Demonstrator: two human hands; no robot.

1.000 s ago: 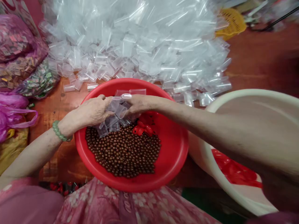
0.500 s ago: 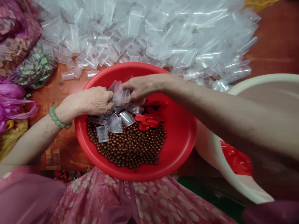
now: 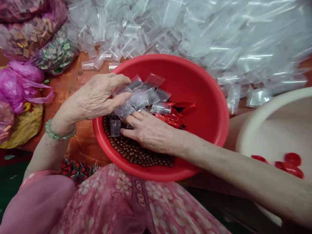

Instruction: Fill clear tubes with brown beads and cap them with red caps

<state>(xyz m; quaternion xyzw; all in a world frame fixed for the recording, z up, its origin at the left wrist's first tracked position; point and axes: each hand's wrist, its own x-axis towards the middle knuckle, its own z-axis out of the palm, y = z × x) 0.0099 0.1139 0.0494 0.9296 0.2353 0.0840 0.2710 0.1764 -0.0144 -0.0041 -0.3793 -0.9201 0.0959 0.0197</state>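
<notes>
A red basin (image 3: 200,97) holds small brown beads (image 3: 138,154), a heap of clear plastic sleeves (image 3: 143,97) and several red plastic pieces (image 3: 174,117). My left hand (image 3: 97,94), with a green bead bracelet on its wrist, reaches over the basin's left rim. Its thumb and fingers are apart at the left side of the sleeve heap. Lower down, my right hand (image 3: 153,131) lies over the beads, fingers spread and tips at the near edge of the sleeves. One loose sleeve (image 3: 115,127) rests on the beads beside its thumb.
Beyond the basin spreads a large pile of clear plastic sleeves (image 3: 165,29) on the brown table (image 3: 73,84). Bags of small coloured pieces (image 3: 57,52) and a purple plastic bag (image 3: 26,83) lie at left. A white tub (image 3: 275,130) with red pieces stands at right.
My hands have come away from the bunch of sleeves between them, which now lies in the basin. My right hand has moved down toward me, and my left hand has opened. The view has shifted.
</notes>
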